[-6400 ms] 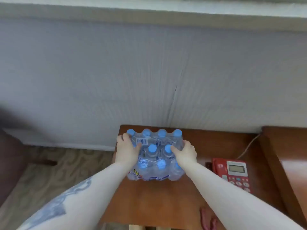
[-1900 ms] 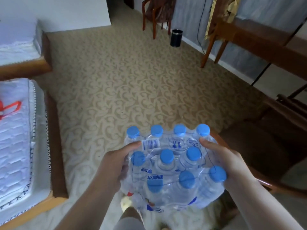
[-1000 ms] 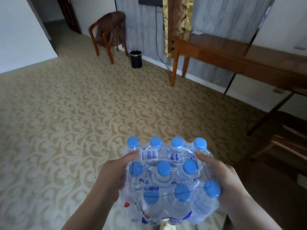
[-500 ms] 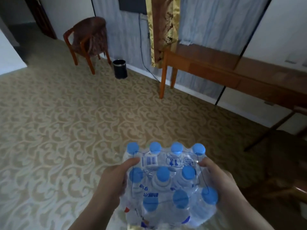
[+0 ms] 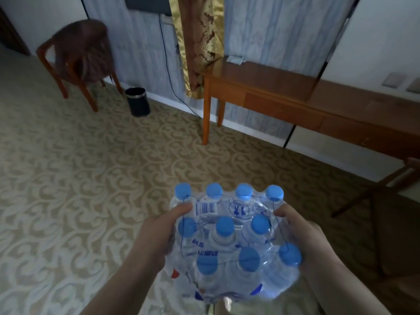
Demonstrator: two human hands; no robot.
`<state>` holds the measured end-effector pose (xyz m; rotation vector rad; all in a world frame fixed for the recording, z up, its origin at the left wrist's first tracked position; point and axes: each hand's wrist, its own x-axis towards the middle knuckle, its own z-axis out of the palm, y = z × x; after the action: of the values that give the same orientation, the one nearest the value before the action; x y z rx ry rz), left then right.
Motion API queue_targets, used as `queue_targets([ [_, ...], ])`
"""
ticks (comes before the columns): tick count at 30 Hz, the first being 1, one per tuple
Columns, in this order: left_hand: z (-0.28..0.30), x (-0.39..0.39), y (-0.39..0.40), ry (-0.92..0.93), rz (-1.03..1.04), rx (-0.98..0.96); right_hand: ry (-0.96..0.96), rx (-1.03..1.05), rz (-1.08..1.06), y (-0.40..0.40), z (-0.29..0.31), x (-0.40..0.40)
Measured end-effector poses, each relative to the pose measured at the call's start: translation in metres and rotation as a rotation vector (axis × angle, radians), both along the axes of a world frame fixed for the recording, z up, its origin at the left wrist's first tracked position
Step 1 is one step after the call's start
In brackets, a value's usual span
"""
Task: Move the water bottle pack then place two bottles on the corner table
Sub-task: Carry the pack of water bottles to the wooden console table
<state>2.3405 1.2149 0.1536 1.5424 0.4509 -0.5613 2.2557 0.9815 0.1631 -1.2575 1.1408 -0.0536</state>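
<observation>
I see the patterned beige carpet (image 5: 79, 178) filling most of the view, and I take the long wooden desk (image 5: 295, 96) against the far wall as my landmark. Left of the desk's near end a gold-and-brown curtain (image 5: 200, 42) hangs down past the desktop edge, and a thin black cable (image 5: 169, 71) runs down the wall just left of that. Further left of the desk stands a wooden chair (image 5: 77, 55) with a dark seat and back, blurred; between it and the desk sits a small black waste bin (image 5: 137, 101) on the floor.

Well in front of the desk, held in the air over the carpet, is the shrink-wrapped water bottle pack (image 5: 231, 242), its blue caps facing up at me. My left hand (image 5: 154, 242) clasps the pack's left side, thumb pressed on the film beside the barcode label (image 5: 205, 207). My right hand (image 5: 306, 242) clasps the right side, fingers curled round the wrap.
</observation>
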Motion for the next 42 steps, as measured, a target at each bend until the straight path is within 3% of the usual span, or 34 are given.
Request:
queue_targets([
  [16,-0.004,0.263,-0.082,0.027,0.054,-0.021,0.009,0.052,0.048,-0.082,0.005,0.268],
  [29,0.007,0.518,-0.127,0.031,-0.19,-0.005,0.018,0.073,-0.207,-0.097,0.008,0.458],
  [42,0.001,0.699,-0.265,0.148,-0.345,-0.145,-0.026,0.056,-0.254,-0.234,-0.001,0.637],
])
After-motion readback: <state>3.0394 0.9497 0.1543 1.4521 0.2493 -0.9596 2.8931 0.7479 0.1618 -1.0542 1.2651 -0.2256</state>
